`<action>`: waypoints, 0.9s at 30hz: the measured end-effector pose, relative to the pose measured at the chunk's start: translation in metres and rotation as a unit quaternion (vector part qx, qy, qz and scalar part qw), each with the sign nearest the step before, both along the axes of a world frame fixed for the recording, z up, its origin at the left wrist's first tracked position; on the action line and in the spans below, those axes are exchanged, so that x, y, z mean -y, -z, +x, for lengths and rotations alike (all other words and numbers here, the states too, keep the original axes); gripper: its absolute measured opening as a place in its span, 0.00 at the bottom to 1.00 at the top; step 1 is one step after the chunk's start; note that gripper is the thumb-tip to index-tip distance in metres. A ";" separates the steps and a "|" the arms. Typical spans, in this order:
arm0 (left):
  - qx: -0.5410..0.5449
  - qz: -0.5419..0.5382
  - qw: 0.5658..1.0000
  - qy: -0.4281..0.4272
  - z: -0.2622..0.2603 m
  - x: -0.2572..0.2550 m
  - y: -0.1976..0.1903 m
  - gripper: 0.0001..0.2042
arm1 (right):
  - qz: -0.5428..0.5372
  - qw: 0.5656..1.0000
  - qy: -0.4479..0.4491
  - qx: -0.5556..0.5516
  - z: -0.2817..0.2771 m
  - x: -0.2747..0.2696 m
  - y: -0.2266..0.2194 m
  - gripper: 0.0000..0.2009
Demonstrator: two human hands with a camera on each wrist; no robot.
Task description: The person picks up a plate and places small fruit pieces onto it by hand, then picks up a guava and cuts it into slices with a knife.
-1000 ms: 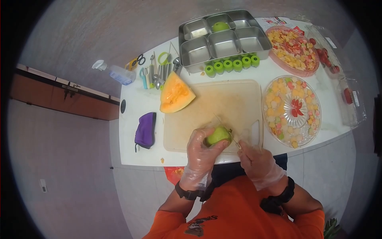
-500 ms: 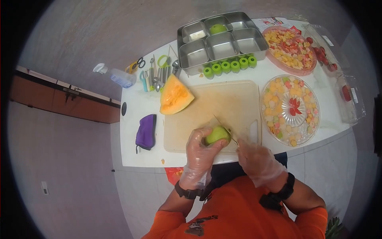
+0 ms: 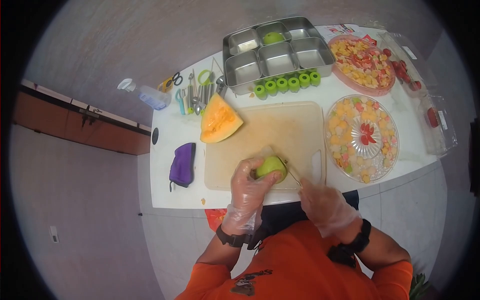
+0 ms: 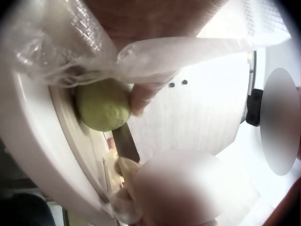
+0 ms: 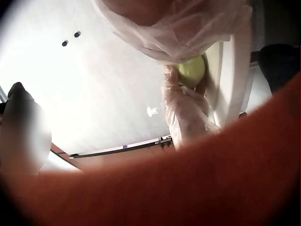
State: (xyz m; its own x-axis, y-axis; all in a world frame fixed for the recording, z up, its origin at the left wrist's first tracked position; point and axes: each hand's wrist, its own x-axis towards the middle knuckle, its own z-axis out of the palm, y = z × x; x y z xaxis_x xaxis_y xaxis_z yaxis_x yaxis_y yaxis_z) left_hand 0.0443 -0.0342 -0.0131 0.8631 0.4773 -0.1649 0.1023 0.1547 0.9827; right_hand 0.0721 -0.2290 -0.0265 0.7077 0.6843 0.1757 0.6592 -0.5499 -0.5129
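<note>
In the head view my left hand [image 3: 248, 186], in a clear plastic glove, grips a round green guava [image 3: 272, 168] above the near part of the cutting board [image 3: 280, 120]. The left wrist view shows the slightly bumpy skin of the guava [image 4: 103, 106], with the flat blade of a knife [image 4: 126, 143] right at its side. My gloved right hand [image 3: 322, 202], blurred, holds this knife by its handle, which the fingers mostly hide. An orange-fleshed melon wedge [image 3: 220, 120] rests over the board's far left corner.
Beyond the board are a steel compartment tray [image 3: 230, 80] with another green fruit [image 3: 273, 38], several green-topped cutters [image 3: 282, 84] and metal tools [image 3: 197, 95]. Fruit pieces fill a pink dish [image 3: 345, 77] and a glass platter [image 3: 327, 125] at right. A purple pouch [image 3: 183, 165] lies at left.
The knife blade has shifted a little at the guava's right side, and the right hand has become more blurred. My left hand still grips the guava in nearly the same place.
</note>
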 end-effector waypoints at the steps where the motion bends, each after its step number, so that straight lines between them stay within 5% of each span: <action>1: 0.016 0.033 0.999 0.010 0.000 -0.002 0.005 0.20 | -0.001 1.000 -0.004 0.000 0.000 0.001 -0.002 0.12; 4: 0.006 0.063 0.998 0.028 -0.002 -0.004 0.006 0.20 | -0.085 0.996 0.023 -0.034 0.001 0.002 -0.012 0.11; 7: 0.008 0.014 0.999 0.032 -0.003 0.000 -0.002 0.20 | -0.123 0.981 -0.131 0.068 0.022 -0.002 -0.021 0.05; 10: 0.027 -0.041 0.998 0.031 -0.001 -0.001 -0.009 0.19 | -0.138 0.985 -0.102 0.005 0.016 0.004 -0.017 0.12; 14: -0.027 -0.043 0.997 0.049 -0.009 -0.013 -0.008 0.19 | -0.047 0.989 -0.132 0.057 0.021 0.010 -0.021 0.12; 16: -0.001 -0.055 0.997 0.061 -0.011 -0.019 -0.008 0.19 | 0.107 0.973 0.088 -0.186 0.018 0.009 -0.014 0.15; 21: 0.063 -0.049 0.994 0.076 -0.017 -0.027 -0.008 0.19 | 0.159 0.964 0.136 -0.161 0.026 -0.001 -0.017 0.16; 27: -0.010 -0.046 0.998 0.048 -0.023 -0.025 -0.017 0.18 | 0.191 0.952 0.112 -0.212 0.018 -0.005 -0.009 0.14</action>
State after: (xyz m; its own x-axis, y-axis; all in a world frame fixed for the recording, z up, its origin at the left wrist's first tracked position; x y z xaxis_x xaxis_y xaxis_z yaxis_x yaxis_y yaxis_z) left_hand 0.0216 -0.0091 0.0043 0.9005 0.3736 -0.2224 0.1408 0.2333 0.9621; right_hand 0.0901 -0.2235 -0.0173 0.8908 0.4520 0.0471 0.2362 -0.3720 -0.8977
